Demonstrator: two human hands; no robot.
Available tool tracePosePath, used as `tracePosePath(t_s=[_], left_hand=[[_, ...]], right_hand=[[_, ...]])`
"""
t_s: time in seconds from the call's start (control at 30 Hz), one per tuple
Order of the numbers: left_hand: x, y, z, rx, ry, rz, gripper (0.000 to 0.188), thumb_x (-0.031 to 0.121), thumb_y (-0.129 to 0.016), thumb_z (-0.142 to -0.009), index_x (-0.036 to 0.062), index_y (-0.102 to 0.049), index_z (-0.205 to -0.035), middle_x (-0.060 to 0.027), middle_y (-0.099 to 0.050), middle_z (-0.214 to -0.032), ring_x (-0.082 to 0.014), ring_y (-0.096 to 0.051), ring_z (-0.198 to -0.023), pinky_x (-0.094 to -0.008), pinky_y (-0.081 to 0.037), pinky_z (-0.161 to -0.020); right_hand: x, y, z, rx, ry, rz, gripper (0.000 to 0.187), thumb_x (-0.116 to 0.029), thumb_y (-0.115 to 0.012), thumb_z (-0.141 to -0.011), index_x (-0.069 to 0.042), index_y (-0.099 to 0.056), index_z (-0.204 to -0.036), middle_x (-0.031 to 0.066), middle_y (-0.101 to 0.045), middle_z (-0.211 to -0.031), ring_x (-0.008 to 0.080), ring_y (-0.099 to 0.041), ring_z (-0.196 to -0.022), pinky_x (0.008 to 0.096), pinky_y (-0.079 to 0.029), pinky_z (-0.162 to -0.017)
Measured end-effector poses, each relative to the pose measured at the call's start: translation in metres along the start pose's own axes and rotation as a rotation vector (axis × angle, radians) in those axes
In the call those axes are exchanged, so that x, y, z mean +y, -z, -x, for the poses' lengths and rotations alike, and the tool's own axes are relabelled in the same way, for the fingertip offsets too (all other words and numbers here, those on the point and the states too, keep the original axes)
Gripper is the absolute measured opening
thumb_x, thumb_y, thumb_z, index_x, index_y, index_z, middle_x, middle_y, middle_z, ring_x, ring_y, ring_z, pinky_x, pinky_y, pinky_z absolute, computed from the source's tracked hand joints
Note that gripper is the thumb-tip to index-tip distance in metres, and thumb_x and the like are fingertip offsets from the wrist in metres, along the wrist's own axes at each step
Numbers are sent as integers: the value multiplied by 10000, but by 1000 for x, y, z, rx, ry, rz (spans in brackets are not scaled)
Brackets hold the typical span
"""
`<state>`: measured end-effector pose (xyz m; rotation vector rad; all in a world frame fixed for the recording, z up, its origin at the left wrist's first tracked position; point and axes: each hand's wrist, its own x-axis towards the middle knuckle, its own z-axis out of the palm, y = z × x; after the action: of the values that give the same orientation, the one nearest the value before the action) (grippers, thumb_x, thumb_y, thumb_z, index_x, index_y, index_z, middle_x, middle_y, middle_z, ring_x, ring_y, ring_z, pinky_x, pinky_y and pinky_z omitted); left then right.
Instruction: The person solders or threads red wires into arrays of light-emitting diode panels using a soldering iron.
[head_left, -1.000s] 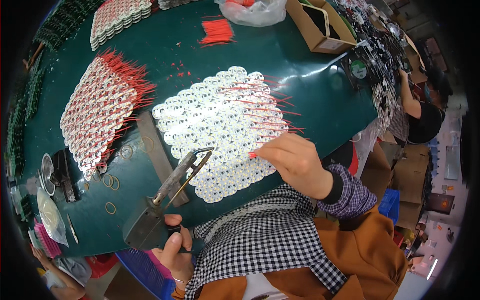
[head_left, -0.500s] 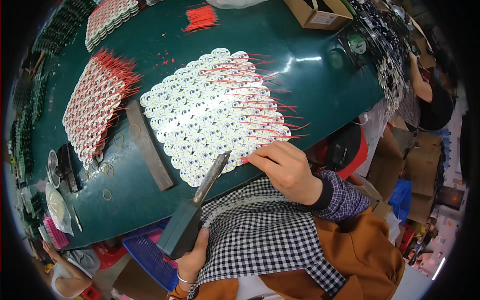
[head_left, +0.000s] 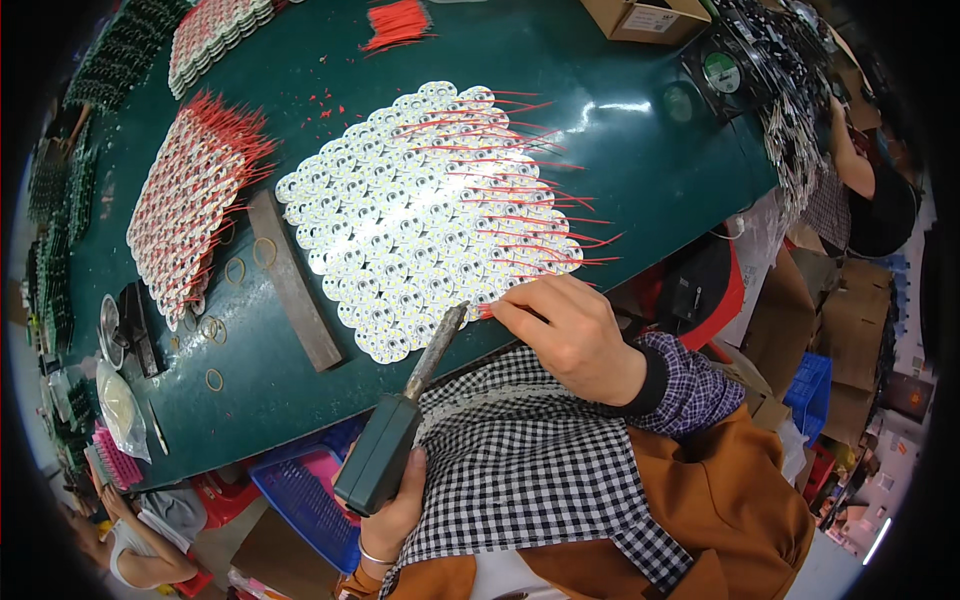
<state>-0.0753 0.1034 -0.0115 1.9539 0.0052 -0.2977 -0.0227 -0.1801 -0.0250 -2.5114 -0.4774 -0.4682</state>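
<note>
My left hand (head_left: 400, 510) is wrapped around the dark green body of a soldering gun (head_left: 378, 460). Its long metal barrel points up and away, and the tip lies over the near edge of a panel of round white LED boards (head_left: 400, 215). Thin red wires (head_left: 545, 205) stick out from the panel's right side. Just right of the iron's tip, my right hand (head_left: 575, 335) pinches a short red wire at the panel's near edge. The fingers hide most of that wire, and whether the tip touches the board I cannot tell.
On the green table (head_left: 230, 430), a metal bar (head_left: 295, 285) lies left of the panel. Beyond it are a wired stack of boards (head_left: 185, 205) and rubber bands. Cut red wires (head_left: 397, 24), a cardboard box (head_left: 645, 18) and a solder spool (head_left: 720, 73) lie farther back. Co-workers sit left and right.
My left hand and the soldering gun have moved slightly right, bringing the tip closer to my right fingertips. My right hand keeps its pinch near the same spot. The whole view has shifted a little.
</note>
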Motion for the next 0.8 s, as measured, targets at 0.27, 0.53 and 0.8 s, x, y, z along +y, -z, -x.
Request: tracePosePath(t_s=[0.27, 0.53, 0.8], left_hand=[[7, 1, -3, -36, 64, -21, 342, -3, -742, -837, -14, -660, -1169, -102, -695, -1079, -166, -650, -951, -296, -506, -864], [7, -6, -10, 13, 21, -4, 216, -12, -740, -758, -57, -689, -963, -137, -668, -858, -213, -641, -686, -305, -495, -610], [-19, 3, 5, 21, 26, -9, 278, -34, -714, -845, -20, -649, -1115, -70, -668, -936, -113, -593, -696, -253, -492, -636]], right_hand=[[-1, 1, -1, -10, 1, 0, 240, -33, -643, -748, 16, -679, -980, 93, -632, -902, 238, -631, -765, 337, -504, -656], [-1, 2, -2, -45, -1, 13, 247, -34, -644, -743, 14, -677, -983, 88, -627, -908, 234, -622, -765, 335, -500, -658], [-3, 3, -4, -46, 4, 43, 202, -54, -643, -752, 4, -654, -945, 72, -588, -865, 220, -606, -772, 330, -487, -669]])
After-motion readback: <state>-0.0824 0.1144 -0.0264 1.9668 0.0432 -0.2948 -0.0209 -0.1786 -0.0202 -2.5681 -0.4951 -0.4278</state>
